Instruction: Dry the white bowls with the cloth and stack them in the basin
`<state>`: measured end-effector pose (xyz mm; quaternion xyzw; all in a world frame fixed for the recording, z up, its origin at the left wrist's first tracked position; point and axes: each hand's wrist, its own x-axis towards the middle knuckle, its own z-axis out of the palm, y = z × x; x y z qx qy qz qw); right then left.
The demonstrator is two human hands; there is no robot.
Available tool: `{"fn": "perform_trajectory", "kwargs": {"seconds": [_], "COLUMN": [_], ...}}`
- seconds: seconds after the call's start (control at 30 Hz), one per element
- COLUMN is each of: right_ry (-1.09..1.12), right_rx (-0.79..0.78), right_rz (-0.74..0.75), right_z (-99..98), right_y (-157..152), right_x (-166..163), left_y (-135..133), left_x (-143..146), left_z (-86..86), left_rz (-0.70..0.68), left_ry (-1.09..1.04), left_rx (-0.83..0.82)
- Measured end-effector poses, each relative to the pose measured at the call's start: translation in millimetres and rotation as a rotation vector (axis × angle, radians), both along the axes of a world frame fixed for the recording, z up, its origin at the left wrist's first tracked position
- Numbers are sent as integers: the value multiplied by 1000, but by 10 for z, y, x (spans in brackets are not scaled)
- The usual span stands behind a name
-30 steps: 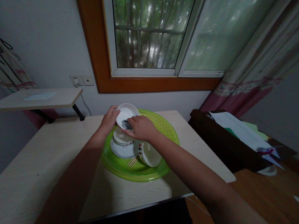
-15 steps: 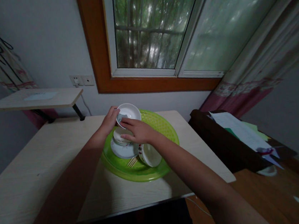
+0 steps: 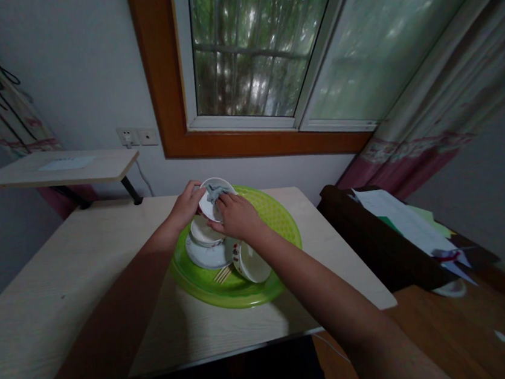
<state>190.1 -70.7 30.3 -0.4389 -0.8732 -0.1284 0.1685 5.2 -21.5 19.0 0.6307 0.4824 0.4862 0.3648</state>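
Observation:
My left hand (image 3: pixel 187 204) grips the left rim of a white bowl (image 3: pixel 209 210), which is tilted toward me above the tray. Inside that bowl is a crumpled grey-blue cloth (image 3: pixel 216 192), with the fingers of my right hand (image 3: pixel 238 216) closed on it. Below them, a second white bowl (image 3: pixel 204 234) rests on a white plate (image 3: pixel 209 256). A patterned white bowl (image 3: pixel 254 264) lies on its side at the right, its mouth facing me. Several chopsticks (image 3: pixel 222 274) lie between the plate and this bowl. All of these are over a round green tray (image 3: pixel 246 298).
The tray stands on a pale wooden table (image 3: pixel 118 253). A small raised shelf (image 3: pixel 58 169) on black legs occupies its back left. Behind is a wall with a window (image 3: pixel 259 49). Papers (image 3: pixel 402 221) lie on a dark piece of furniture at the right.
My right hand has moved the cloth from the bowl's left side up and right across its inside. My left hand keeps its hold on the rim.

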Motion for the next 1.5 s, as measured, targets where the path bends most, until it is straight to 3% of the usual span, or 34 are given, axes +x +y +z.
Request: {"fn": "perform_trajectory", "kwargs": {"seconds": [0.2, 0.5, 0.87, 1.0, 1.17, 1.37, 1.5], "right_ry": [-71, 139, 35, 7, -59, -70, 120], "right_rx": [-61, -162, 53, 56, 28, -78, -167], "right_rz": [36, 399, 76, -31, -62, 109, 334], "right_z": [41, -43, -118, -45, 75, 61, -30], "right_y": [-2, 61, 20, -31, -93, -22, 70], "right_x": [1, 82, -27, -58, -73, 29, 80], "left_y": [18, 81, 84, 95, 79, 11, 32], "left_x": [-32, -59, -14, -38, -74, -72, -78], "left_z": [-26, -76, -37, -47, -47, -2, -31], "left_rz": [51, 22, -23, 17, 74, 79, 71], "left_ry": [84, 94, 40, 55, 110, 161, 190], "left_rx": [19, 77, 120, 106, 149, 198, 254]}}
